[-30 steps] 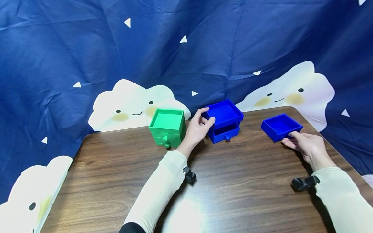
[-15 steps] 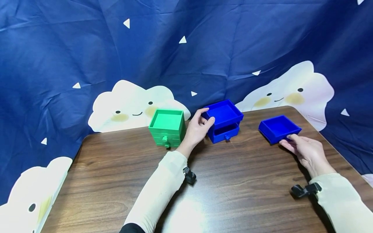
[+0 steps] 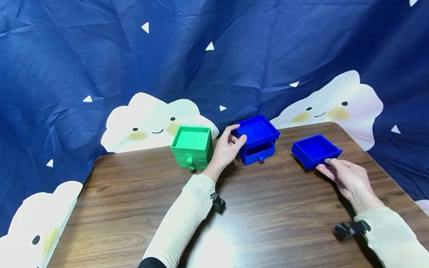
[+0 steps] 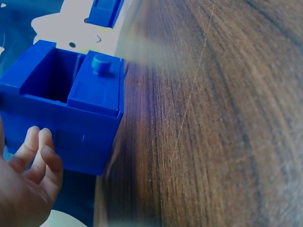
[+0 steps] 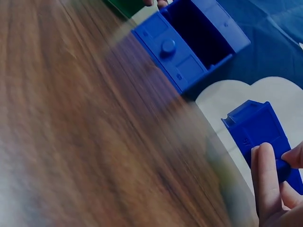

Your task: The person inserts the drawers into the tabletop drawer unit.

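Observation:
In the head view, a small blue drawer cabinet [image 3: 257, 141] stands near the table's back edge. Its upper slot gapes; a lower drawer with a round knob [image 5: 168, 46] sits in it. My left hand [image 3: 227, 149] holds the cabinet's left side, thumb near the front top edge and forefinger at the rim. Bent fingertips [image 4: 43, 137] meet that side wall in the left wrist view. Off to the right, my right hand [image 3: 348, 180] pinches a loose blue drawer [image 3: 315, 150] by its front, between thumb and fingers. The drawer's inside shows bare, and its knob is mostly hidden by the fingers.
A green drawer cabinet [image 3: 192, 147] with two knobs stands left of the blue one, close to my left forearm. Behind the wooden table [image 3: 134, 216] hangs a blue curtain [image 3: 174, 67] with smiling clouds. The table's right edge runs past my right hand.
My right hand has drawn the loose blue drawer leftward and slightly nearer to me, toward the blue cabinet. My left hand and both cabinets stay put.

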